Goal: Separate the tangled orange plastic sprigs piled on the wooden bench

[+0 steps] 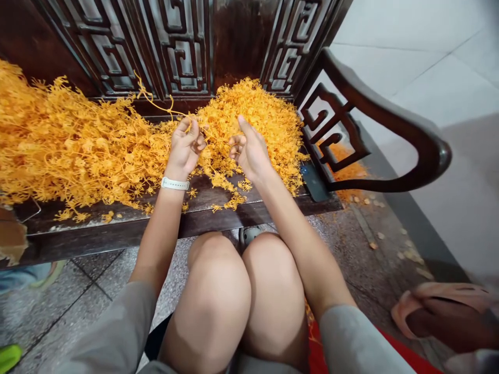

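My left hand (189, 145), with a pale watch band (175, 184) at its wrist, pinches a thin orange plastic strand (159, 106) between thumb and fingertips. The strand runs up and left, with small branching ends. My right hand (251, 150) is a little to the right, its thumb raised apart from loosely curled fingers; I make out nothing held in it. Behind and below both hands lies a heap of small orange branched pieces (261, 111). To the left, a longer pile of orange stemmed strands (89, 145) covers the bench.
The dark wooden bench (218, 221) has a latticed back (175, 47) and a curved armrest (390, 114). A dark phone-like slab (315, 183) lies by the armrest. Torn cardboard (11, 236) sits at the left. More orange bits (343, 161) and a pinkish shoe (444, 311) are on the right.
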`<state>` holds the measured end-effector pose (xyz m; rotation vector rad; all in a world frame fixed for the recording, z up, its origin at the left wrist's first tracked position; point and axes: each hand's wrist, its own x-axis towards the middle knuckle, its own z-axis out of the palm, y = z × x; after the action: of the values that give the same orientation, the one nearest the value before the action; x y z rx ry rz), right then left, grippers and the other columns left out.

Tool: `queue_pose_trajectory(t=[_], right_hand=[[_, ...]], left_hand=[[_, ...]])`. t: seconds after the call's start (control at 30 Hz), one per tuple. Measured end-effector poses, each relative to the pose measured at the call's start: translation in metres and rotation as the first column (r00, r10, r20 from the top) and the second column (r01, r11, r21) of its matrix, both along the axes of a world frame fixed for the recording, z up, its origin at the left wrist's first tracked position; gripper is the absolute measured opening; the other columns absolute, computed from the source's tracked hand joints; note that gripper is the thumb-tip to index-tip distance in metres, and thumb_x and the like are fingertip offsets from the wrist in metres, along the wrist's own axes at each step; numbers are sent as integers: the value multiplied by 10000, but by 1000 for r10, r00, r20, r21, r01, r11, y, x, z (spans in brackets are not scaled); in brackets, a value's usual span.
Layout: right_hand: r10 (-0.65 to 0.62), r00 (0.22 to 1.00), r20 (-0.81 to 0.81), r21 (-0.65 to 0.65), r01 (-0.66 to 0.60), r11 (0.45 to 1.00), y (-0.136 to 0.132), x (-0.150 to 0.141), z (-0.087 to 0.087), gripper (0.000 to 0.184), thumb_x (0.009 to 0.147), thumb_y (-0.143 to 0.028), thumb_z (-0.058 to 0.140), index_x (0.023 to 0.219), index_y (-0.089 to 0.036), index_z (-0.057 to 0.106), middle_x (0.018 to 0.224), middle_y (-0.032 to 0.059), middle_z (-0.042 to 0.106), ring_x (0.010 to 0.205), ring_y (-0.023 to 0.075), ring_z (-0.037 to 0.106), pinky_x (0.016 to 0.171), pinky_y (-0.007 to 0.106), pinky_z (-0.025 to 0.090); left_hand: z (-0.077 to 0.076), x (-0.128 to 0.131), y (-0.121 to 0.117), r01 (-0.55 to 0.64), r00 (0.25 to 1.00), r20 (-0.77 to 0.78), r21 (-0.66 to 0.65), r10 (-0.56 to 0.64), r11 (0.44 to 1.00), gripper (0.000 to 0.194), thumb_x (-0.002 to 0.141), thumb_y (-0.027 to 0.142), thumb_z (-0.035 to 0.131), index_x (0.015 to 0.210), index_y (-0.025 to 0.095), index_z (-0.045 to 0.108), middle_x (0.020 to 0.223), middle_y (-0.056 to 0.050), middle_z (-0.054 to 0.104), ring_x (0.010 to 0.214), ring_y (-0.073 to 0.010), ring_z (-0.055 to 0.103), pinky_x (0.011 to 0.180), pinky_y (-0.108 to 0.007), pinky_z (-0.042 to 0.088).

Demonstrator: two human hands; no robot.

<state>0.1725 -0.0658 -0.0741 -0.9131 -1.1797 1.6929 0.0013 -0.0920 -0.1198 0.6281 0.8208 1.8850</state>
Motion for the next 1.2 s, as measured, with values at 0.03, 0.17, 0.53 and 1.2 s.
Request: queue_pose_trajectory(t=[0.03,0.17,0.53,1.2], right_hand=[[-13,1000,25,61,12,998,1,0,0,556,817,-768,746,965,-269,551,694,-40,555,548,117,462,527,283,359],[-88,994,66,235,70,969,5,1,-2,488,877,-698,735,885,-268,504,670,-49,483,569,117,442,531,278,334],[38,999,-12,230,-35,973,0,-5,-2,365,933,-532,731,881,-262,492,772,-21,520,689,126,533,615,276,439],[184,961,-208,338,-106,935,-21,3,28,398,941,-630,704,930,-272,531,689,-61,502,532,95,411,525,242,408]], left_hand=[[0,-1,0,-6,1000,-7,-9,6,1000,165,941,334,809,943,252,666,892,-17,735,508,-55,497,467,-186,391],[-3,-9,4,-72,997,-22,-14,72,997,178,939,331,813,918,248,657,810,11,685,501,-49,468,473,-189,369],[1,-20,0,-50,998,49,25,49,998,234,1019,168,666,818,233,566,775,25,632,470,-54,368,472,-179,362],[-5,-39,-2,-124,992,-27,-21,123,992,292,962,174,748,790,230,519,654,53,497,460,-60,318,428,-219,258]])
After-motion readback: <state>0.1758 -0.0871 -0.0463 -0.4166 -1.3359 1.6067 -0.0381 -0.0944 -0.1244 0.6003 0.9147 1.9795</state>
